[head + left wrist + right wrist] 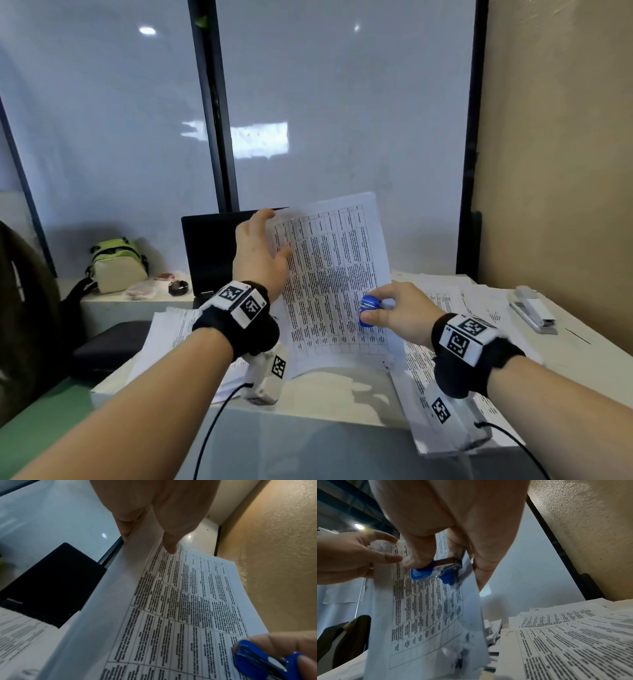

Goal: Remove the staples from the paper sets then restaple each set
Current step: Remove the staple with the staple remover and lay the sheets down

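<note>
In the head view, nearest the camera, two forearms with tagged wrist bands are seen, and beyond them the left hand [262, 251] holds a paper set [334, 284] upright by its upper left edge, thumb in front and fingers behind, while the right hand [399, 313] pinches a blue staple remover [369, 311] against the lower right of the sheet. More printed sets are spread over the table [325, 394], and a white stapler [532, 310] lies untouched at the far right. In the left wrist view, the sheet edge is seen clamped between thumb and fingers [169, 536]. In the right wrist view, the remover [430, 570] is squeezed between thumb and fingers beside the page. No staple can be made out, so removal is judged to be under way; restapling is judged still to come.
</note>
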`<state>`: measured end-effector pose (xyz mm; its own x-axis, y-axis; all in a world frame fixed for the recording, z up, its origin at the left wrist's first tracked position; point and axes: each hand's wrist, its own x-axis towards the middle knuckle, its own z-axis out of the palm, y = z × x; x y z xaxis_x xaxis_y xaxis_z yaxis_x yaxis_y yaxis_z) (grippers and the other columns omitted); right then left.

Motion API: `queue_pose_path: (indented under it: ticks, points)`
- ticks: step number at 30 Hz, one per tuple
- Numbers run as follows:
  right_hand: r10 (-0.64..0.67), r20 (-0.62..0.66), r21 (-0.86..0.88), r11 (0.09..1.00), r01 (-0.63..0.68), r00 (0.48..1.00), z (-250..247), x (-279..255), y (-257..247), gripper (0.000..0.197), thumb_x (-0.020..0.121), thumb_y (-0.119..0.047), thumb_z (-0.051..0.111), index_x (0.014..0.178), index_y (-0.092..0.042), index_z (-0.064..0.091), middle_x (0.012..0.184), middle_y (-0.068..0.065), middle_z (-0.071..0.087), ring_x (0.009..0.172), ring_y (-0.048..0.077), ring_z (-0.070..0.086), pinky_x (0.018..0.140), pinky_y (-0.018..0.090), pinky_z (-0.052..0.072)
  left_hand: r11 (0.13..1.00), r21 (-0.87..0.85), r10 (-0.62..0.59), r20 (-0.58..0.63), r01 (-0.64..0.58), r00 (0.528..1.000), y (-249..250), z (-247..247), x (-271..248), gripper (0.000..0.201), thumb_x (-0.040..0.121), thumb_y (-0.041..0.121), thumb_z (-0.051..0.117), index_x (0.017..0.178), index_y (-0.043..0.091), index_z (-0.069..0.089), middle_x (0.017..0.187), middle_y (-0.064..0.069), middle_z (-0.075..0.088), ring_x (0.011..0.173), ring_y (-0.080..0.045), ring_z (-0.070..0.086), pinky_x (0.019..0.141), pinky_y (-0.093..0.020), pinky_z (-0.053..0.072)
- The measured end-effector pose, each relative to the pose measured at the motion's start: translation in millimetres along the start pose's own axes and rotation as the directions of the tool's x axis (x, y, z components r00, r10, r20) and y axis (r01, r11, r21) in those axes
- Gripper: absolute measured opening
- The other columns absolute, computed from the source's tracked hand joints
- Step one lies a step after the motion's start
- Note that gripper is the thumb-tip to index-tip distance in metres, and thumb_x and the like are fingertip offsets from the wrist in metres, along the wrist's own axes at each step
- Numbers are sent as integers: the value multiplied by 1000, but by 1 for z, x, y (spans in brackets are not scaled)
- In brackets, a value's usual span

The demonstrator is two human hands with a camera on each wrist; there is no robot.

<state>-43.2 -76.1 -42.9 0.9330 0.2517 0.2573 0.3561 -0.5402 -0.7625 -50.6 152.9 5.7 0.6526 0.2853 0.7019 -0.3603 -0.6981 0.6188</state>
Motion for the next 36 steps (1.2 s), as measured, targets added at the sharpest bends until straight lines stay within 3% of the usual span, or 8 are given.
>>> queue_pose_path:
  ticks: [3, 6, 9, 11, 17, 21, 27, 36]
  points:
    - [-1, -10, 53, 999, 2, 1000, 0, -2, 2, 22, 84, -14, 73, 102, -2, 70, 108, 16, 68, 105, 24, 62, 61, -2, 39, 999, -19, -49, -5, 49, 999, -7, 1, 0, 53, 84, 11, 71, 128, 27, 47, 129, -2, 49, 113, -18, 52, 90, -28, 42]
    - [4, -4, 109, 994, -3, 1000, -1, -1, 4, 21, 83, -12, 73, 103, -4, 69, 101, 9, 68, 85, 6, 61, 61, -2, 39, 986, -109, -129, -55, 123, 990, -9, -1, 4, 38, 85, 11, 71, 117, 25, 54, 117, 0, 57, 99, -16, 57, 78, -24, 46]
    - [27, 21, 139, 990, -29, 999, -2, 1, 11, 21, 83, -15, 74, 102, -9, 70, 97, 3, 69, 87, 8, 61, 67, 5, 39, 965, -200, -187, -68, 171, 980, -10, 2, 11, 21, 85, 10, 72, 89, 25, 58, 96, 5, 62, 79, -9, 60, 65, -23, 51]
    - [51, 68, 103, 993, -57, 996, -1, 2, 17, 24, 83, -17, 74, 105, -9, 70, 93, 2, 69, 84, 9, 62, 68, 13, 44, 930, -296, -240, -41, 218, 970, -11, 5, 17, 24, 83, 7, 72, 78, 27, 59, 82, 9, 65, 79, -14, 66, 77, -36, 58]
    - [98, 212, -23, 995, -95, 972, 2, 4, 35, 23, 82, -21, 74, 104, -14, 71, 96, 3, 67, 87, 16, 63, 77, 35, 56, 817, -397, -420, 90, 419, 903, -45, 16, 24, 17, 79, 25, 78, 77, 14, 65, 86, -11, 72, 84, -31, 71, 80, -49, 58]
    - [114, 197, 2, 993, -117, 974, 3, 14, 38, 16, 83, -19, 74, 98, -16, 70, 82, -1, 68, 78, 14, 63, 74, 31, 55, 904, -118, -414, -12, 410, 910, -73, 9, 33, 26, 89, 28, 66, 82, 4, 57, 76, -7, 58, 79, -29, 58, 69, -35, 44]
    - [80, 132, -30, 997, -76, 988, 6, 49, 30, 21, 83, -17, 74, 100, -7, 70, 83, 0, 66, 75, 9, 59, 61, 10, 44, 846, 204, -493, -49, 492, 868, -118, -27, 71, 17, 91, 18, 65, 99, 4, 61, 98, -15, 62, 88, -30, 57, 80, -35, 45]
    - [143, 67, -166, 978, -130, 987, 34, 136, 29, 35, 82, -36, 74, 100, -6, 71, 99, 14, 70, 94, 28, 64, 81, 34, 48, 678, 627, -573, 123, 384, 810, -204, -49, 106, 41, 90, 9, 57, 131, 4, 55, 125, -21, 58, 113, -39, 56, 97, -41, 45]
